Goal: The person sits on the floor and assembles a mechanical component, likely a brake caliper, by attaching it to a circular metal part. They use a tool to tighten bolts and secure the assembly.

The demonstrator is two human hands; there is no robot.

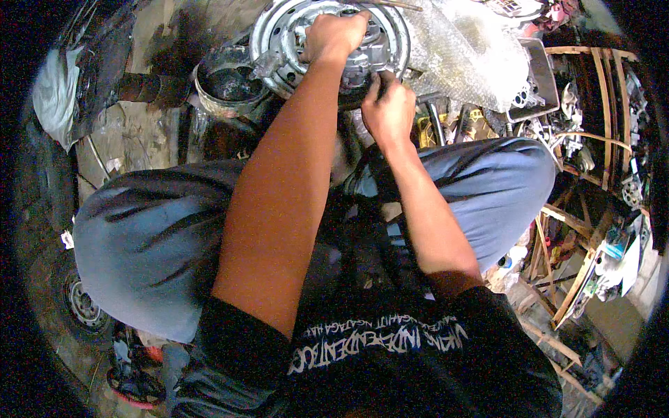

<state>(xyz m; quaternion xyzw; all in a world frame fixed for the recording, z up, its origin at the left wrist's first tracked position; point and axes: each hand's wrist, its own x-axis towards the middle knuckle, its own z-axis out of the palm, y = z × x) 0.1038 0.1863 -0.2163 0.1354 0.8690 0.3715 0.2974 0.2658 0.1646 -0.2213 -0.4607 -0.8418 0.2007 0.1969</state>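
Note:
A silver wheel rim (263,54) lies flat at the top middle, with a grey cast-metal machine part (375,57) on it. My left hand (334,38) reaches over the casting from its left side, fingers curled down onto it; their tips are partly hidden. Close against the casting's near edge is my right hand (390,111), closed, with thumb and forefinger together and blackened by grease. What that hand grips, if anything, is hidden beneath the fingers.
Left of the rim stands a round, dirty tub (230,83) with dark contents. Bubble wrap (463,52) spreads to the right, beside a grey tray (542,76) of metal parts. Wooden frames (606,104) and scattered parts fill the far right. A small wheel (85,303) lies at left.

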